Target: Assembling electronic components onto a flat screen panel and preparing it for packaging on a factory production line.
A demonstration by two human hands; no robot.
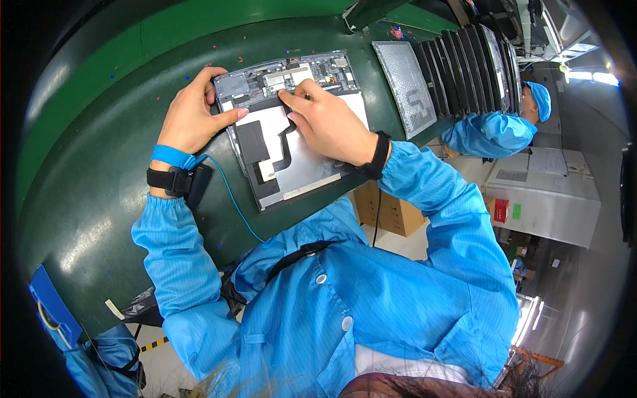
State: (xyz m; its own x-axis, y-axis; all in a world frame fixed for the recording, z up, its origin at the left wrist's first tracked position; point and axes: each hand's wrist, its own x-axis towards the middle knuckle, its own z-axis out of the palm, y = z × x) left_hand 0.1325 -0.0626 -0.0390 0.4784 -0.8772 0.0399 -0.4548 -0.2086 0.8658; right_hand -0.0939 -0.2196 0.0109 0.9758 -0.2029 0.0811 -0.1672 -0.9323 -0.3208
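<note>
Opened tablet (292,126) flat on green table (99,172); left hand (192,116) gripping its left edge, grip closed; right hand (325,123) fingertips (286,97) pinching black ribbon cable (282,142).

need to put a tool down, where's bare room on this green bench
Bare green bench lies left of the left hand and beyond the opened tablet. It is crowded to the right, where a bubble-wrap sleeve and a row of upright tablets stand.
</note>
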